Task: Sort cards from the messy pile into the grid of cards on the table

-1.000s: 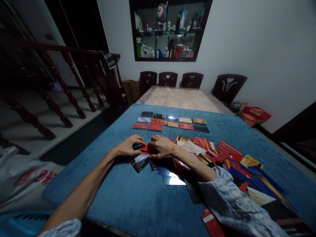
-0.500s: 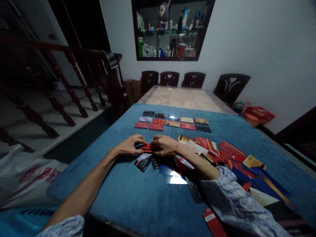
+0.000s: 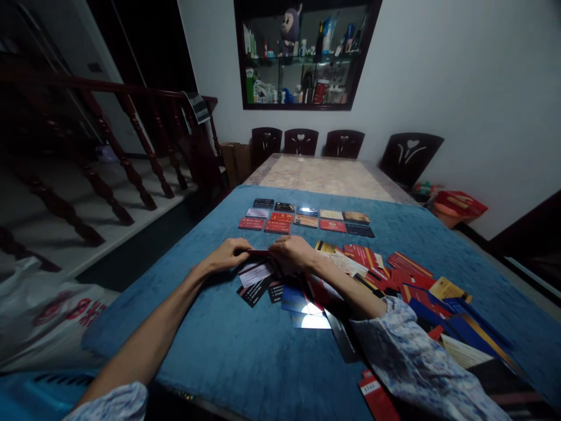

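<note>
Between my two hands a red card (image 3: 259, 252) is held nearly edge-on, low over the cloth; whether it is one card or a thin stack I cannot tell. My left hand (image 3: 225, 255) pinches its left end between thumb and fingers. At the other end, the fingers of my right hand (image 3: 293, 254) close on it. Just below lie a white card (image 3: 255, 273), a black card (image 3: 254, 292) with white print and blue cards (image 3: 297, 299), fanned out and partly under my right hand. Beyond my hands, several cards, among them a red card (image 3: 277, 225), lie in neat rows.
A loose heap of red, gold and blue cards (image 3: 409, 279) spreads right of my right forearm. Blue cloth (image 3: 210, 345) covers the near part of the table; bare stone top (image 3: 324, 174) shows beyond. Dark chairs (image 3: 301, 141) stand behind. A white plastic bag (image 3: 48, 316) is at left.
The red card has tilted from showing its striped face to nearly edge-on and risen slightly. Both hands moved up a little, uncovering more of the white card below.
</note>
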The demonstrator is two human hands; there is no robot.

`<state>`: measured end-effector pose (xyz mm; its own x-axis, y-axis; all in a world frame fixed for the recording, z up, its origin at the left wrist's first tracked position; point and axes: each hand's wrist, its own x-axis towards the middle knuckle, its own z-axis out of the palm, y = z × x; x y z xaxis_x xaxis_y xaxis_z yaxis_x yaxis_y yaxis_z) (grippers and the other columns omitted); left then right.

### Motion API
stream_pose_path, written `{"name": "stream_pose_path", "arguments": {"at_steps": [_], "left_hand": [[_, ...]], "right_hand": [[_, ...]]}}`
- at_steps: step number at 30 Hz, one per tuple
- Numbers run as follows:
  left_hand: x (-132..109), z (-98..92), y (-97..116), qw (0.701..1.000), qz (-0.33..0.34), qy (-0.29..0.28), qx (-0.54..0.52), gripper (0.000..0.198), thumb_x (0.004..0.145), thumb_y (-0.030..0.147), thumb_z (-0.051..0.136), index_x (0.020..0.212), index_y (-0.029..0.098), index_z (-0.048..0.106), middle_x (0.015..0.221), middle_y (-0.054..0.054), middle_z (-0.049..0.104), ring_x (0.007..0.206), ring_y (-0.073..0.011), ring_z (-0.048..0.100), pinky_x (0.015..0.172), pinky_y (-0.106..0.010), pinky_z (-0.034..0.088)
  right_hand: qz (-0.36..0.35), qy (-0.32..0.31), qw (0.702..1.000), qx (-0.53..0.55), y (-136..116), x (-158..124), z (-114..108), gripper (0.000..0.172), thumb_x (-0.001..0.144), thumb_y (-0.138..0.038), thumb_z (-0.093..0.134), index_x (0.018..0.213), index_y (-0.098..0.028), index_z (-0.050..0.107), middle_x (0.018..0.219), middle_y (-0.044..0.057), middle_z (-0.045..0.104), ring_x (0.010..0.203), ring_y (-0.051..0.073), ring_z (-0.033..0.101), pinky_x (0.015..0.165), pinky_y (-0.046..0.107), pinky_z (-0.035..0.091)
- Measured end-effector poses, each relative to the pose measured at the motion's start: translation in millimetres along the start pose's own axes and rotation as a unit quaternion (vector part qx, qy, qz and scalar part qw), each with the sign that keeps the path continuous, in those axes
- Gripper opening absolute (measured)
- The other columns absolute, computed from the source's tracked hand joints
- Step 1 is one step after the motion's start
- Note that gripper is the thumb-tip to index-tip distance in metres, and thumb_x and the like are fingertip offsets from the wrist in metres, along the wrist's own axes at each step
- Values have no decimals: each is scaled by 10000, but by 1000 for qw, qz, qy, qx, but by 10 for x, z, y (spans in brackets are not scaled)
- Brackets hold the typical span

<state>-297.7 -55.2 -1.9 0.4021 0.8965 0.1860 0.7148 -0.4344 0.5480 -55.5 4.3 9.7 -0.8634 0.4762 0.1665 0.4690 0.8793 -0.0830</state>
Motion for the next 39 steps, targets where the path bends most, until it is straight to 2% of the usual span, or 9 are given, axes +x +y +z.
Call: {"name": "stream_pose_path", "arguments": {"at_steps": [6,11,14,17,21,26,31,39], "left_hand": [[44,130,-122,998,-17,67,-3,229,830,227,501,890,147,708,872,-42,708,831,-176,649,789,-281,512],[64,188,-142,994,-19,110,-19,294,808,202,552,1068,163,684,1002,-48,733,918,-195,668,886,-324,519],[67,211,-143,993,-14,119,-17,379,814,177,560,1187,175,629,899,-17,718,808,-167,659,827,-307,529],[68,234,-140,992,-9,126,-6,408,810,138,547,1213,177,590,817,9,690,745,-149,646,782,-282,526],[72,266,-122,992,6,124,16,424,786,99,540,1200,186,577,960,-7,711,829,-151,670,849,-286,535],[82,303,-131,990,23,130,40,456,790,113,570,1242,176,561,1173,-75,699,1054,-202,664,992,-356,514],[101,320,-165,991,12,126,43,484,787,112,575,1267,170,579,1231,-94,685,1125,-218,646,1042,-387,496],[128,324,-208,993,-6,113,17,512,784,141,581,1295,152,601,1303,-124,659,1173,-239,629,1062,-425,486]], "right_hand": [[52,4,998,18,35,11,69,289,987,-266,465,1193,-253,667,1113,85,721,960,200,655,718,263,381],[83,4,996,26,8,9,88,410,947,-217,500,1355,-256,519,1196,96,696,1011,225,656,740,277,414],[90,2,996,22,-26,4,75,396,948,-221,488,1343,-251,499,1229,96,678,1036,227,649,754,278,427],[103,-6,995,10,-53,3,60,406,949,-243,488,1355,-261,485,1245,96,658,1063,231,635,767,281,441],[121,-3,993,-1,-67,-1,62,453,928,-244,512,1379,-264,475,1244,102,621,1078,232,613,774,289,456],[129,11,992,13,-45,-5,106,477,910,-230,529,1384,-262,484,1234,104,566,1110,224,551,782,281,448],[127,25,991,15,-20,0,162,432,930,-293,521,1359,-240,513,1150,107,541,1028,223,521,722,278,420],[98,34,995,13,30,1,207,434,879,-324,594,1294,-206,550,1095,111,507,982,223,472,724,292,411]]}}
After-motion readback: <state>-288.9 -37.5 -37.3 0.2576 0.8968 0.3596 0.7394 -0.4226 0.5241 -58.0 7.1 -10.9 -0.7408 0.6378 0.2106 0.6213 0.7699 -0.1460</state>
